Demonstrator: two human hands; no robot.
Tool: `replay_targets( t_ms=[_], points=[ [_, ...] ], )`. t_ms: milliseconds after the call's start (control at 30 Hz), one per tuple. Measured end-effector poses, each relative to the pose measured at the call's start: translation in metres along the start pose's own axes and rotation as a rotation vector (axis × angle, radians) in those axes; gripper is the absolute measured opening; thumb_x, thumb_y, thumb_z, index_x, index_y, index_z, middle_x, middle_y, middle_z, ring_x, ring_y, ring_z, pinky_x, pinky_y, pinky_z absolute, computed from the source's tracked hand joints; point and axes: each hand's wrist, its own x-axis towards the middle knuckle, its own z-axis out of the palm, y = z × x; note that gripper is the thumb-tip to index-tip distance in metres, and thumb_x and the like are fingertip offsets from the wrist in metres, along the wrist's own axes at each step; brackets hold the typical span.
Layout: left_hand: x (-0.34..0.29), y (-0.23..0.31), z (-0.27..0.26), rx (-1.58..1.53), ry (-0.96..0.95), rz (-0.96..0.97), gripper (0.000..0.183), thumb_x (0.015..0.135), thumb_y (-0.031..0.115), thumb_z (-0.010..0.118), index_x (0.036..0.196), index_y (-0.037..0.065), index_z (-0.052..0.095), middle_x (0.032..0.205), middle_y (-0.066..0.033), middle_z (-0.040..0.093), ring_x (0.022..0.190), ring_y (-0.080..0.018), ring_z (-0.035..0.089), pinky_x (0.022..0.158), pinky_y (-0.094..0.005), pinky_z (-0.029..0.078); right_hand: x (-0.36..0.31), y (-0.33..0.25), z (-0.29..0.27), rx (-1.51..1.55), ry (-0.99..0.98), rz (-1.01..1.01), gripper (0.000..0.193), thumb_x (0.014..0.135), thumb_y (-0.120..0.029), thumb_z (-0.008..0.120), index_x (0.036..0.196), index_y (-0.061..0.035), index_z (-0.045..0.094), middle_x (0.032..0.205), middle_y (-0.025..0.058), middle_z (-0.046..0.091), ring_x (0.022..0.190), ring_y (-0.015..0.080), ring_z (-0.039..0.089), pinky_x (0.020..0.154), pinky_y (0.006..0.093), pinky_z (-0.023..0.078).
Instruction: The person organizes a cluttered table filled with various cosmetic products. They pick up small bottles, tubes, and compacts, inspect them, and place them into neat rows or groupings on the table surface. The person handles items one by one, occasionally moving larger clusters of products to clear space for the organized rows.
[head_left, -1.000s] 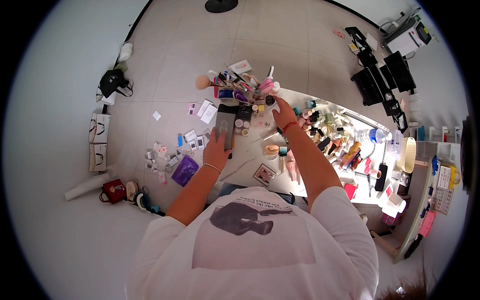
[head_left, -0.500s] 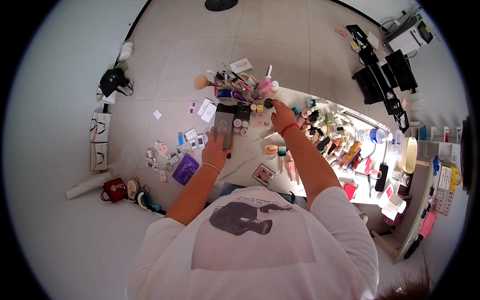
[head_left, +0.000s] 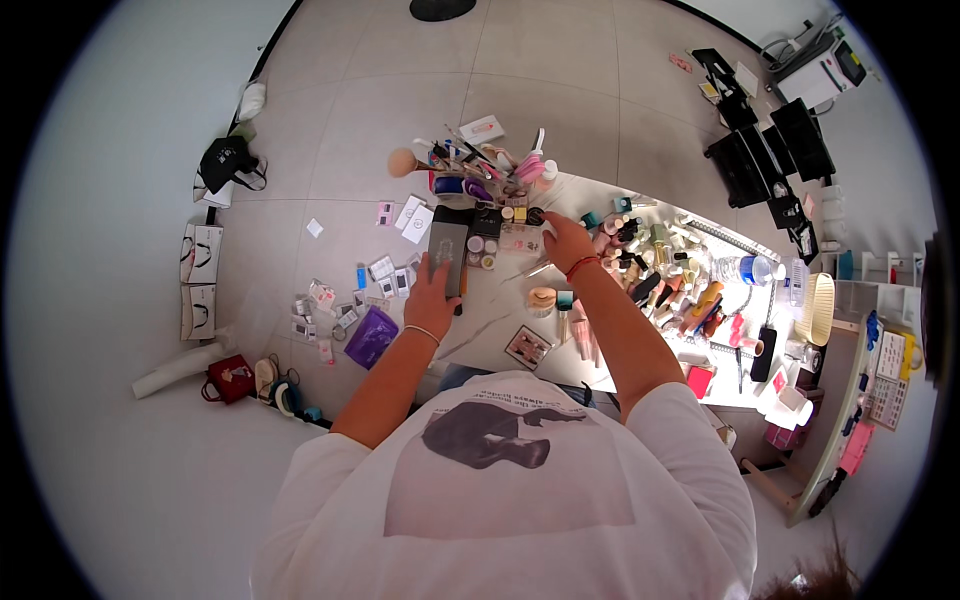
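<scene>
My left hand (head_left: 432, 297) lies over the near end of a long dark grey case (head_left: 449, 243), fingers stretched along it and thumb towards its right edge. My right hand (head_left: 568, 241) reaches across the table, its fingertips closed at the side of a small round black jar (head_left: 535, 215). That jar sits right beside small yellow-lidded jars (head_left: 514, 214). Left of them is a square black box (head_left: 487, 220). Small round pots (head_left: 481, 252) stand in a group along the grey case. A clear box (head_left: 520, 239) lies just left of my right fingers.
Makeup brushes (head_left: 460, 160) stand bunched at the far table edge. Many bottles and tubes (head_left: 665, 265) crowd the right side. A flat palette (head_left: 528, 347) lies close to me, with a round sponge-like item (head_left: 542, 300) beyond it. A purple pouch (head_left: 371, 338) and small packets lie leftwards.
My right hand has shifted slightly nearer, and the black jar has moved with it, closer to the yellow-lidded jars. My left hand stays on the grey case.
</scene>
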Motion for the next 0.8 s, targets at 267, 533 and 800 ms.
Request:
replay_targets(
  t_ms=[267, 533, 800],
  points=[
    [0.002, 0.007, -0.007, -0.043, -0.065, -0.067, 0.076, 0.075, 0.014, 0.082, 0.142, 0.012, 0.046, 0.157, -0.0204, 0.025, 0.131, -0.0415, 0.046, 0.1, -0.0456, 0.049, 0.055, 0.0, -0.023, 0.001, 0.308, -0.129, 0.052, 0.083, -0.008, 0.067, 0.133, -0.0094, 0.051, 0.132, 0.0225, 0.055, 0.121, 0.0417, 0.053, 0.102, 0.0453, 0.045],
    [0.002, 0.01, -0.01, -0.063, -0.08, -0.104, 0.077, 0.074, 0.011, 0.082, 0.142, 0.014, 0.046, 0.158, -0.0201, 0.024, 0.133, -0.0405, 0.044, 0.101, -0.045, 0.049, 0.081, 0.0, -0.027, 0.012, 0.176, -0.059, 0.038, 0.086, -0.012, 0.067, 0.122, -0.0093, 0.058, 0.114, 0.0188, 0.066, 0.106, 0.038, 0.063, 0.09, 0.0447, 0.051],
    [0.0, 0.01, -0.007, -0.044, -0.059, -0.097, 0.075, 0.074, 0.01, 0.082, 0.14, 0.014, 0.047, 0.157, -0.0201, 0.025, 0.127, -0.0409, 0.051, 0.094, -0.0458, 0.052, 0.053, -0.003, -0.012, 0.193, 0.188, -0.004, 0.03, 0.087, -0.014, 0.067, 0.116, -0.006, 0.061, 0.103, 0.0148, 0.069, 0.09, 0.0293, 0.07, 0.079, 0.0392, 0.055]
  ],
)
